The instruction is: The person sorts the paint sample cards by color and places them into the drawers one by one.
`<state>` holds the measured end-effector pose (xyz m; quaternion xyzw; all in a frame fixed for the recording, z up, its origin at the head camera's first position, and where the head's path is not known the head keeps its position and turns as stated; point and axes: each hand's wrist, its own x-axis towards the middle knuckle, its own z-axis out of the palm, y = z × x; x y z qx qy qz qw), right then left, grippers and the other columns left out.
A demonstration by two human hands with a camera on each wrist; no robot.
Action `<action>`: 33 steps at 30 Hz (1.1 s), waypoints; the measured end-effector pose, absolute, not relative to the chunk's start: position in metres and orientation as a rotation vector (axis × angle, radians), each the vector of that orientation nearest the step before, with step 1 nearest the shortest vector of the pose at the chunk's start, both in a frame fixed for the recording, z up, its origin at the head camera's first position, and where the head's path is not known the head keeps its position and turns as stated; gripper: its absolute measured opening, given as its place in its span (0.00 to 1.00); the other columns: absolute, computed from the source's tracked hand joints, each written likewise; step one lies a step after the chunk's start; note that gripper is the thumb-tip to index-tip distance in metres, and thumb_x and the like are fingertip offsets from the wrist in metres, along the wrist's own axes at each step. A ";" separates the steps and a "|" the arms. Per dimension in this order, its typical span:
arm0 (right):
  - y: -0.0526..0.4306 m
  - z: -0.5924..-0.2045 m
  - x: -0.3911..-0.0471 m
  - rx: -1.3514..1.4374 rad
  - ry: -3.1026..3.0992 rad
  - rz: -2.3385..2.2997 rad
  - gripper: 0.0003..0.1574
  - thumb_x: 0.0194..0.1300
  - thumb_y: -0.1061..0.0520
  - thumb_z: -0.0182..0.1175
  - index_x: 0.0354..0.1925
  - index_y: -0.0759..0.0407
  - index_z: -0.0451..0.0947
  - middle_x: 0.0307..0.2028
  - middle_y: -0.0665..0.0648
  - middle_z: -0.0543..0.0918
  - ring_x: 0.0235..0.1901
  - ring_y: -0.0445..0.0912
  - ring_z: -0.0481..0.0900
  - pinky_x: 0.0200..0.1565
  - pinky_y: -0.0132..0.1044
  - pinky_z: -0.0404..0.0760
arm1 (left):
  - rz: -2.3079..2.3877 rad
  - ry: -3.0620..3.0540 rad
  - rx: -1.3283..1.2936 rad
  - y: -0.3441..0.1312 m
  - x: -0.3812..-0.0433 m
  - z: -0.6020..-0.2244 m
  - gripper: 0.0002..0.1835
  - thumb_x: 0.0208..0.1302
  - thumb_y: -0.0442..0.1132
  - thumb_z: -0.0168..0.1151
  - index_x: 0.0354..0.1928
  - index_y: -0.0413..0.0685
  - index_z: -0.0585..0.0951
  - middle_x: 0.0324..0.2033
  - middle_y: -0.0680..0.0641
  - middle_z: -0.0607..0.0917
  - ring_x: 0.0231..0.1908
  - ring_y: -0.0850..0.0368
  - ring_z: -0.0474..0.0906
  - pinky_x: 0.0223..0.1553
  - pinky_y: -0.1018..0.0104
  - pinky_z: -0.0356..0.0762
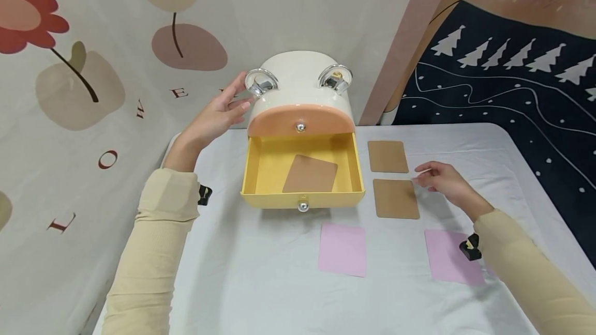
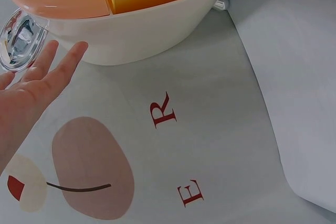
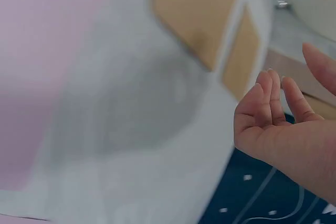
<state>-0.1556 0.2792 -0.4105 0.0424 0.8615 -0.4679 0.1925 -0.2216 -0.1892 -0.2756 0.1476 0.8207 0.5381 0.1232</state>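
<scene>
A white storage box (image 1: 298, 74) with two silver eye-like knobs stands at the back of the table. Its yellow lower drawer (image 1: 267, 169) is pulled out, and a brown square card (image 1: 311, 174) lies inside. My left hand (image 1: 218, 115) is at the box's left side, fingertips right by the left silver knob (image 2: 22, 40), fingers extended. To the right of the drawer, my right hand (image 1: 442, 182) hovers near two brown cards, the back one (image 1: 388, 156) and the front one (image 1: 396, 199). Its fingers are loosely bent with nothing between them in the right wrist view.
A pink square card (image 1: 342, 249) lies in front of the drawer. Another pink card (image 1: 451, 257) is partly under the right forearm. Above the drawer is a peach front (image 1: 279, 120) with a round silver knob. A patterned wall cloth (image 1: 302, 4) hangs behind the white-covered table (image 1: 261, 273).
</scene>
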 end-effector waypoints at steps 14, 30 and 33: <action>0.283 -0.457 -0.156 0.198 2.573 -1.213 0.25 0.55 0.63 0.63 0.48 0.75 0.68 0.28 0.55 0.72 0.29 0.42 0.68 0.30 0.31 0.69 | 1.587 2.370 0.440 -0.189 -0.221 -0.277 0.35 0.70 0.38 0.46 0.71 0.65 0.43 0.69 0.50 0.48 0.65 0.51 0.55 0.60 0.49 0.60; 0.275 -0.459 -0.160 0.181 2.589 -1.222 0.12 0.56 0.68 0.60 0.36 0.74 0.69 0.27 0.55 0.74 0.27 0.43 0.71 0.29 0.32 0.72 | 1.589 2.367 0.424 -0.189 -0.220 -0.275 0.34 0.70 0.40 0.46 0.71 0.66 0.43 0.70 0.52 0.48 0.65 0.51 0.56 0.60 0.50 0.61; 0.278 -0.457 -0.159 0.203 2.473 -1.354 0.11 0.58 0.70 0.55 0.39 0.78 0.68 0.25 0.53 0.77 0.24 0.40 0.73 0.27 0.30 0.76 | 1.589 2.363 0.421 -0.189 -0.220 -0.275 0.34 0.70 0.40 0.46 0.71 0.67 0.43 0.70 0.52 0.48 0.65 0.53 0.56 0.60 0.51 0.61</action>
